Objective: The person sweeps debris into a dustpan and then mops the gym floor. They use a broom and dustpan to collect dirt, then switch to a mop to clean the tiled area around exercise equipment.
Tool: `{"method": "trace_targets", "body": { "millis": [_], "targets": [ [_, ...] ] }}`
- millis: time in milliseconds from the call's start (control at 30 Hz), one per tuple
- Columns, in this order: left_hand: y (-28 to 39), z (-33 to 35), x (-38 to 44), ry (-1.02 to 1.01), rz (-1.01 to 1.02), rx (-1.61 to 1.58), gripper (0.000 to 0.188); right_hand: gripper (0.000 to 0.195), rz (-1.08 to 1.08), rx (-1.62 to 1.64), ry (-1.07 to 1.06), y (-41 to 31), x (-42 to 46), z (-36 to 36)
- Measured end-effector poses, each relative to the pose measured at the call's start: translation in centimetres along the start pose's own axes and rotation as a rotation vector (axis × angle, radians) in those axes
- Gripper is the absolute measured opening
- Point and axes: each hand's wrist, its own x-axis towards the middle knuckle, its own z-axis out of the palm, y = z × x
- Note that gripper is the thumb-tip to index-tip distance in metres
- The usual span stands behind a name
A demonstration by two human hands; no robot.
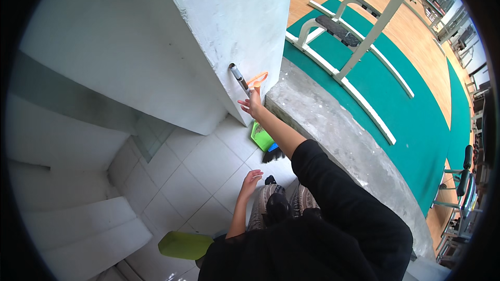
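Observation:
My right hand (253, 104) is stretched out to a metal tube handle (239, 76) and an orange loop-ended handle (256, 80) at the white pillar. Some of its fingers are extended; whether the thumb side grips either handle is hidden. Beneath that forearm, a bright green dustpan (261, 136) with debris in it rests on the tiles. Beside the dustpan is a broom head with dark bristles (273, 154) and a blue part. My left hand (251, 181) hangs in front of my legs, holding nothing, its fingers loosely apart.
The white pillar (242, 19) rises ahead, next to a raised concrete ledge (324, 117). Beyond the ledge, a white-framed exercise stand (336, 31) is on green matting (410, 125). A green plastic bin (185, 245) is at my lower left, near a white step (90, 222).

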Motion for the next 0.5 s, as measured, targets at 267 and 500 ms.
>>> {"method": "trace_targets", "body": {
  "millis": [267, 500],
  "targets": [
    [2.9, 0.3, 1.4, 0.005, 0.054, 0.050, 0.027, 0.055, 0.039, 0.173, 0.027, 0.0, -0.5, -0.3],
    [4.3, 0.0, 2.8, 0.007, 0.051, 0.082, 0.029, 0.056, 0.084, 0.279, 0.047, 0.1, -1.6, 0.1]
  ]
}}
